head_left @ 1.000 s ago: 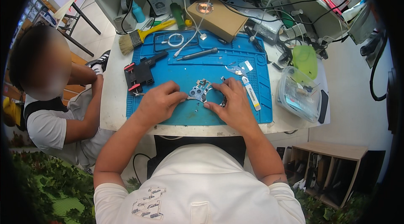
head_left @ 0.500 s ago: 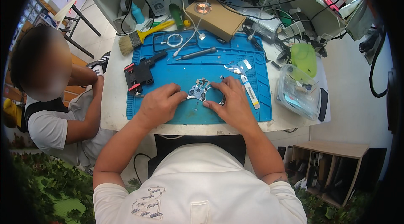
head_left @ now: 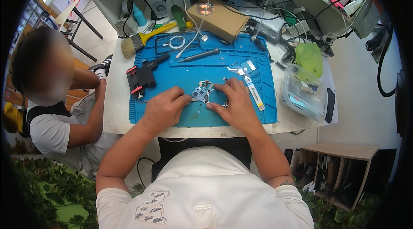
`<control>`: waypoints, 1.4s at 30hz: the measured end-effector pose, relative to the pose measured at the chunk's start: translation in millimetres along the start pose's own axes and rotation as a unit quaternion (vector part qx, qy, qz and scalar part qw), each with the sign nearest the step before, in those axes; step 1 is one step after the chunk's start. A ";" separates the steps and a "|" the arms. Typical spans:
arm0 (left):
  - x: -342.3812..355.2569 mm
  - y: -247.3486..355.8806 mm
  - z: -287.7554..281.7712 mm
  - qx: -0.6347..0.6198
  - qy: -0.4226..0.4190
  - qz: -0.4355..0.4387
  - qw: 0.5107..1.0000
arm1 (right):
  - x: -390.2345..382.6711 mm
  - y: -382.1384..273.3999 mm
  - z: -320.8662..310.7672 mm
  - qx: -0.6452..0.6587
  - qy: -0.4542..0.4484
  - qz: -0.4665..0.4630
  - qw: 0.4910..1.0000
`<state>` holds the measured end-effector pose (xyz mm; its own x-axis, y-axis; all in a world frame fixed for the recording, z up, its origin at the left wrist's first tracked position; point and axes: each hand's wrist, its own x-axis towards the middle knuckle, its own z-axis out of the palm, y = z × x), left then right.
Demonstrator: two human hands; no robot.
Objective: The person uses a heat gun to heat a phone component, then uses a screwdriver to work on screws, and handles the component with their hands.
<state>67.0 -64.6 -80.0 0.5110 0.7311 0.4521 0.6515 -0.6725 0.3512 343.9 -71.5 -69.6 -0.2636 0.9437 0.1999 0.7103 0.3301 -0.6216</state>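
A small phone circuit board [head_left: 200, 94] with round camera rings is held low over the blue repair mat. My left hand [head_left: 167, 107] pinches its left edge between thumb and fingertips. On the other side, my right hand [head_left: 239, 103] grips it, forefinger at the upper edge and thumb at the lower edge, the two curved apart. Part of the board is hidden by the right fingers. Tiny fragments lie on the mat just below it. Tweezers [head_left: 255, 94] with a pale handle rest right of my right hand. A black and red phone clamp [head_left: 143, 78] lies beyond my left hand.
The blue mat [head_left: 180, 72] bears a pen-shaped screwdriver [head_left: 199, 55] and a white cable. Behind are a yellow-handled brush [head_left: 140, 41], a cardboard box [head_left: 220, 18] and tangled cables. A clear plastic tub [head_left: 303, 95] stands at right. Another person [head_left: 51, 121] sits at left.
The view has shifted very slightly. Both hands keep their hold on the circuit board, with hardly any movement.
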 end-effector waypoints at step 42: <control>-2.2 7.9 2.3 0.024 0.018 -0.005 1.000 | -1.0 1.2 0.3 0.005 0.008 0.005 1.000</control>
<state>72.3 -71.2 -80.0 0.4845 0.7320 0.4790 0.6825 -0.6588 0.3163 344.8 -72.1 -70.8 -0.2470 0.9469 0.2057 0.7055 0.3213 -0.6317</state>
